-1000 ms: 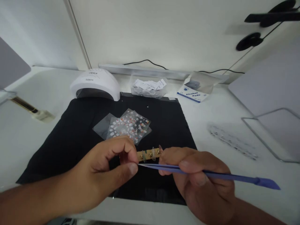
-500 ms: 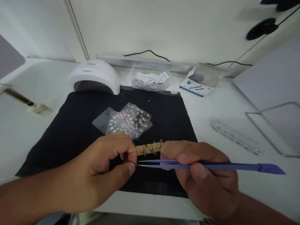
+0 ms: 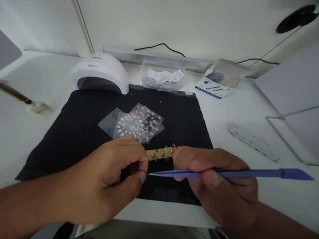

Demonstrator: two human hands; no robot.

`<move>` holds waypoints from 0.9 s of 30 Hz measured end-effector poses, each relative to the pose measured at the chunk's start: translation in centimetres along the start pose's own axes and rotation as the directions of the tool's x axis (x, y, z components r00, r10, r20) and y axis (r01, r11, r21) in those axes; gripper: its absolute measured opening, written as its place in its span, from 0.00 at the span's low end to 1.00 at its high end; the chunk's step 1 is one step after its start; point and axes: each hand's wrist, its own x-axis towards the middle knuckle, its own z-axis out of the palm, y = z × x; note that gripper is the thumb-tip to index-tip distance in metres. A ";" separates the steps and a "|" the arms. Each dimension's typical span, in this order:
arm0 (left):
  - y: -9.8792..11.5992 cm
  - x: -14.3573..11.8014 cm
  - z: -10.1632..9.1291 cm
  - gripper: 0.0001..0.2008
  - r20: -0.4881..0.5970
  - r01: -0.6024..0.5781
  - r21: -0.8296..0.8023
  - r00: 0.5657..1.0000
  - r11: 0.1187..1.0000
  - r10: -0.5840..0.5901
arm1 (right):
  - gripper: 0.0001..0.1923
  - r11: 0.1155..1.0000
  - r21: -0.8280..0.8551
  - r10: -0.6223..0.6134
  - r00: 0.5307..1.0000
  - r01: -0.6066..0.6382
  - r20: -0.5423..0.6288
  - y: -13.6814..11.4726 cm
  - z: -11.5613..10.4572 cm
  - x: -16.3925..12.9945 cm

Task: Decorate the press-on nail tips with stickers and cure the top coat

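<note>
A small tan wooden strip (image 3: 160, 153) with brass studs and clear nail tips on it is held between my two hands above a black mat (image 3: 74, 132). My left hand (image 3: 109, 181) pinches its left end with thumb and fingers closed. My right hand (image 3: 216, 186) holds the strip's right end and also grips blue tweezers (image 3: 224, 173), whose tips point left and touch my left thumb. Several sheets of nail stickers (image 3: 138, 124) lie on the mat just beyond my hands.
A white nail lamp (image 3: 99, 71) stands at the mat's far left corner. Behind the mat are a clear tub of paper slips (image 3: 163, 77) and an alcohol pads box (image 3: 214, 87). A wire stand (image 3: 294, 132) is at the right, a small brush tool (image 3: 27, 101) at the left.
The tweezers have levelled out and their tips stay at my left thumb. The view has tilted down a little; both hands keep hold of the strip.
</note>
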 end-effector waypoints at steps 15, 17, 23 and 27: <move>-0.3 0.0 -0.3 0.06 -0.064 -0.002 0.047 0.998 0.999 0.005 | 0.08 0.998 -0.021 0.058 0.992 -0.061 -0.111 -0.3 0.2 0.0; -0.6 -0.1 -0.5 0.06 -0.122 0.005 0.063 0.993 0.998 0.003 | 0.08 0.997 -0.045 0.055 0.992 -0.061 -0.117 -0.1 0.0 0.0; -1.5 0.4 -0.2 0.10 -0.213 -0.008 0.303 0.974 0.953 0.076 | 0.11 0.992 -0.107 0.063 0.996 -0.070 -0.061 0.6 -1.3 -0.6; -1.8 0.8 0.6 0.16 -0.130 -0.006 0.441 0.989 0.898 0.070 | 0.11 0.985 -0.172 -0.004 1.000 0.003 -0.010 0.9 -2.0 -0.6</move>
